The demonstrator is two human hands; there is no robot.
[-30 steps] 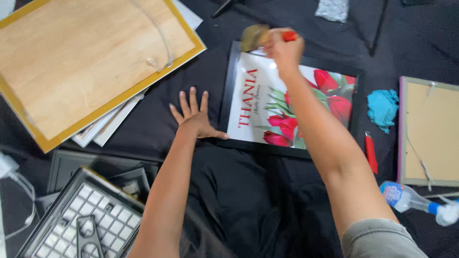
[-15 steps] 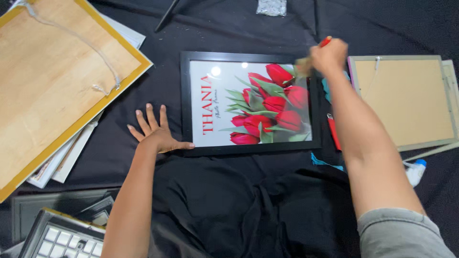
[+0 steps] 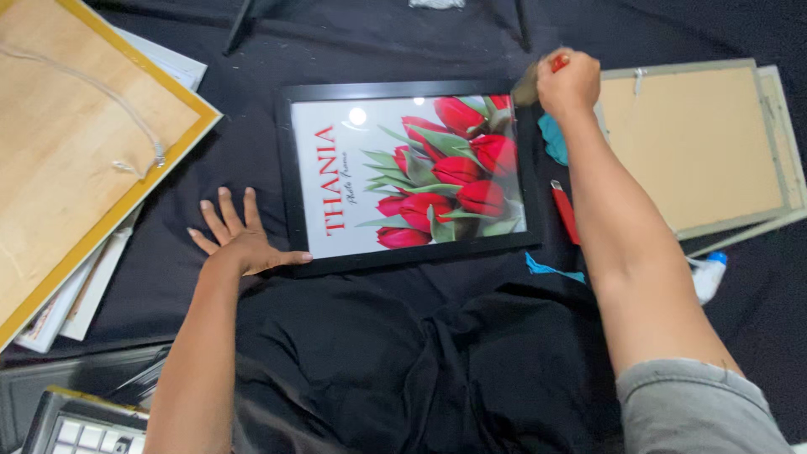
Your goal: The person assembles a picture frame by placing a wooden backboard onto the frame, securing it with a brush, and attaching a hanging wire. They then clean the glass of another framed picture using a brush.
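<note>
The right hand (image 3: 570,82) is clenched around a brush with a red handle tip (image 3: 558,61), its blurred bristle end pressed at the top right corner of the black-framed picture of red tulips (image 3: 409,174). A second ago that same hand worked the brush at the frame's upper left corner; half a second ago it was already over on the right edge, and now it sits at the far corner, so the sweep has crossed the whole top of the frame.

The left hand (image 3: 238,240) lies flat and spread on the black cloth (image 3: 353,353), holding nothing, thumb tip touching the frame's lower left corner, just where it has been throughout, pinning the frame steady.

Outward from the right hand: a turquoise rag (image 3: 552,139) peeks out just beside the frame's right edge, a red-handled tool (image 3: 565,212) lies below it, and a grey frame turned backing-up (image 3: 698,143) rests to the right. A small plastic bottle with a blue cap (image 3: 708,276) sits near the forearm. Far left, a large yellow-edged wooden-backed frame with a hanging cord (image 3: 76,151) lies over a stack of white boards (image 3: 92,286).
</note>
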